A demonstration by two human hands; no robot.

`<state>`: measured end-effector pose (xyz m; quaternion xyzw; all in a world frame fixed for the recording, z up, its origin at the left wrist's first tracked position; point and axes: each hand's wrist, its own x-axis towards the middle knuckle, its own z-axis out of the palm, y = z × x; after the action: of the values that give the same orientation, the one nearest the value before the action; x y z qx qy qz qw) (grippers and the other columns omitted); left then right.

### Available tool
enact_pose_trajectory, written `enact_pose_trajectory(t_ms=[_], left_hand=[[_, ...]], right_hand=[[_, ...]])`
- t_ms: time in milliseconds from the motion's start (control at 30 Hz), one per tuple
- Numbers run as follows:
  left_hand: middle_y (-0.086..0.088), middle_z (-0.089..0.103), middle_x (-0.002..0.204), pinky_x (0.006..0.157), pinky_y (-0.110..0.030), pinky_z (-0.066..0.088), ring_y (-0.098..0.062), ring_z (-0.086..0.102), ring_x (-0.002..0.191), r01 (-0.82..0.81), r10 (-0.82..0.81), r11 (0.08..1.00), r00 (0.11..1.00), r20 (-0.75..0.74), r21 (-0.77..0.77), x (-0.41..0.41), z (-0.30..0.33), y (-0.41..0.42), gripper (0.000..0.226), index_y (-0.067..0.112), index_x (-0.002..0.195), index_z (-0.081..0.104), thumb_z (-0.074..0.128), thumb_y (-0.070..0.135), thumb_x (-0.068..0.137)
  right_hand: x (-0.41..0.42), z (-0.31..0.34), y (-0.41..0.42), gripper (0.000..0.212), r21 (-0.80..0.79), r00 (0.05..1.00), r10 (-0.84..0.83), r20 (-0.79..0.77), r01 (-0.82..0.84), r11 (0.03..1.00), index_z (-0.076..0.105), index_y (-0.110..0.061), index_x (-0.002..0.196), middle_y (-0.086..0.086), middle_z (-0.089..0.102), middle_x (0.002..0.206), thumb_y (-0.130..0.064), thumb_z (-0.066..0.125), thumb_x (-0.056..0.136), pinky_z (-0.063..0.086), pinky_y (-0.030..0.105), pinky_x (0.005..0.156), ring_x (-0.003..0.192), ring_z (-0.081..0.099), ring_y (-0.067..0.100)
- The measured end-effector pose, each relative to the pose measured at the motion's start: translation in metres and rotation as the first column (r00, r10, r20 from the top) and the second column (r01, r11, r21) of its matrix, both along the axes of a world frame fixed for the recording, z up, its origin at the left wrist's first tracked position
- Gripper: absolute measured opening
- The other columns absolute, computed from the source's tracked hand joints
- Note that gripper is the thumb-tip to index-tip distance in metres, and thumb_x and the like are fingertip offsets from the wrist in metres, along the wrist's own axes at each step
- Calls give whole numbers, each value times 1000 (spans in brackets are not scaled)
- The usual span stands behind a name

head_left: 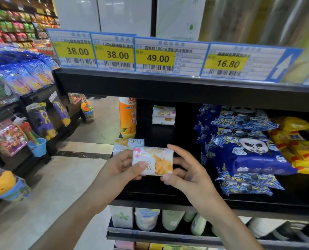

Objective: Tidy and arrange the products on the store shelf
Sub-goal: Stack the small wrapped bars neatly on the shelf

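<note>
A shop aisle, with a dark store shelf (161, 188) under a row of yellow price tags (157, 57). In front of it both hands share one soap pack (152, 160), upside down by its print — the left hand (120, 166) grips its left end, the right hand (185, 170) pinches the right edge, fingers otherwise spread. Likely it is mid-placement; next it wants turning and setting beside the matching pack (127, 144) just behind. An orange bottle (128, 118) and blue panda packets (247, 150) flank the gap — neither blocks it.
</note>
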<state>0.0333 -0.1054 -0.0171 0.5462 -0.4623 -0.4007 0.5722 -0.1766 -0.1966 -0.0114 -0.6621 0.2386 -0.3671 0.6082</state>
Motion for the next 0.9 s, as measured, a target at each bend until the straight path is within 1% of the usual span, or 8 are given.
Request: enact_pose_trajectory(t_ms=[133,200,300,433,500,600,700,900], left_hand=[[1,76,122,89,-27,60,-16,72,114,-12,12,1000,1000,0,-29,0,-3,-1,41,26,126,68,74,49,93],[-2,75,123,86,-29,61,-20,71,115,-44,43,998,998,-48,-37,3,-4,-1,41,35,123,70,65,56,89],[-10,75,122,82,-31,61,-27,72,111,-36,32,998,995,-96,-48,9,-7,-3,34,42,130,65,48,31,102],[-4,74,123,87,-33,61,-24,71,113,-46,52,996,995,82,-71,8,-13,-2,79,53,145,47,42,-10,99],[0,70,128,90,-33,60,-25,71,111,-27,39,997,988,147,-78,5,-13,0,93,56,149,40,48,-20,95],[3,65,134,95,-39,56,-25,69,116,6,12,995,983,184,-96,1,-11,2,91,56,152,36,63,-10,96],[1,65,136,102,-43,52,-25,65,124,14,5,994,984,177,-105,-2,-8,3,83,53,152,36,68,0,96],[4,64,135,95,-37,55,-24,66,122,13,4,994,989,150,-109,0,-8,3,77,49,148,44,73,12,86]], right_hand=[[-1,-1,-1,65,47,1000,5,13,-6,999,56,-31,142,6,72,123,-5,77,86,59,47,94,92,69,39],[-2,-1,-1,66,70,999,-11,31,9,998,55,-30,142,9,72,123,-12,77,82,61,44,90,92,71,38],[-3,-1,-1,66,88,999,-18,33,15,996,55,-28,143,10,72,123,-14,77,82,61,38,85,91,73,36],[-4,0,0,61,104,999,-26,22,24,994,56,-28,142,10,72,122,-6,74,88,60,34,83,91,74,35],[-4,1,1,59,117,999,-41,19,38,992,56,-27,141,11,73,121,-3,72,90,60,33,82,90,75,33],[-3,2,1,54,126,999,-47,14,45,991,57,-24,140,11,75,116,-3,70,92,61,33,81,91,76,33],[-1,3,2,55,119,999,-41,6,40,992,58,-22,137,12,76,110,-15,74,85,62,34,84,95,75,32],[2,3,3,58,112,999,-30,-14,32,993,60,-20,134,13,78,105,-29,74,78,61,33,82,94,76,29]])
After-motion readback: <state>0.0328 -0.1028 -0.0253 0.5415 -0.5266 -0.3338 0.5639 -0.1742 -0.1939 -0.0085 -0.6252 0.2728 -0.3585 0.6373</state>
